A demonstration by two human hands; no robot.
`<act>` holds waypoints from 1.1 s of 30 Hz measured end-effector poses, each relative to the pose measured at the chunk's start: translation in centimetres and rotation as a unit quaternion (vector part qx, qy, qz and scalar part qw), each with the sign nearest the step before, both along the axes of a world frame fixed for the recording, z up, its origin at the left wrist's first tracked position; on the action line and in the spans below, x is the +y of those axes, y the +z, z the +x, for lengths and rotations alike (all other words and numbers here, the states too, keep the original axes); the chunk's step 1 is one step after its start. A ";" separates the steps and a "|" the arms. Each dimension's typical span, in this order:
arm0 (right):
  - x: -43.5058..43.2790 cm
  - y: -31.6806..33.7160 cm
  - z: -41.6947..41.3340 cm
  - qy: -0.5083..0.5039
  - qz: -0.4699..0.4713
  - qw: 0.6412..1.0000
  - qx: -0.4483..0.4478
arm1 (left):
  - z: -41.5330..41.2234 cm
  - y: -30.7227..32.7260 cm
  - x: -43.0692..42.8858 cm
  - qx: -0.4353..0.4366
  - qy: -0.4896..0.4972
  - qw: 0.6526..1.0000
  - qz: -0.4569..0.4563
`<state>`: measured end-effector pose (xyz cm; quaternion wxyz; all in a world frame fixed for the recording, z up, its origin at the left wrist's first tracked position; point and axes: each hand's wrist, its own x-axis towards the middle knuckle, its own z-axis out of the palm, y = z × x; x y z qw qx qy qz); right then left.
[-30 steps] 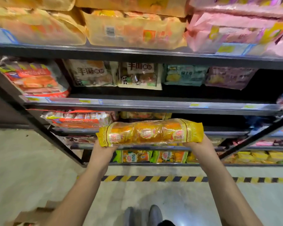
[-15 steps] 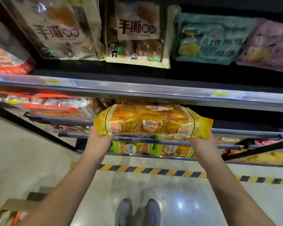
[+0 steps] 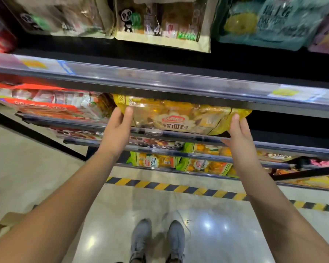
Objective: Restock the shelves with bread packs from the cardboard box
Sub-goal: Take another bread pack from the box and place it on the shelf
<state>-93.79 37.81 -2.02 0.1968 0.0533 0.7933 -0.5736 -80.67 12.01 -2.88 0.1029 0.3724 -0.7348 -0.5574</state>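
Note:
A yellow bread pack lies lengthwise on a middle shelf, partly tucked under the price rail of the shelf above. My left hand touches the pack's left end with straight fingers and the thumb laid on its top. At the pack's right end, my right hand rests with straight fingers. Neither hand curls round the pack. A corner of the cardboard box shows at the lower left on the floor.
Red snack packs sit just left of the yellow pack on the same shelf. Green and yellow bread packs fill a lower shelf. Bagged bread stands on the shelf above. Hazard tape runs along the floor before the rack.
The pack went from held in front of the rack into the middle shelf, under the upper rail. My hands have loosened from gripping its ends to straight fingers.

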 end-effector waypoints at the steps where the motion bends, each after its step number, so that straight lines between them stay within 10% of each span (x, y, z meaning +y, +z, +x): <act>1: -0.5 0.4 -0.5 -0.015 0.004 1.000 0.005 | -0.7 0.4 -0.2 0.005 0.007 1.000 -0.014; 33: -1.1 -2.2 -0.4 0.127 0.148 0.980 0.030 | 0.0 -0.8 -0.9 -0.078 -0.077 0.994 0.004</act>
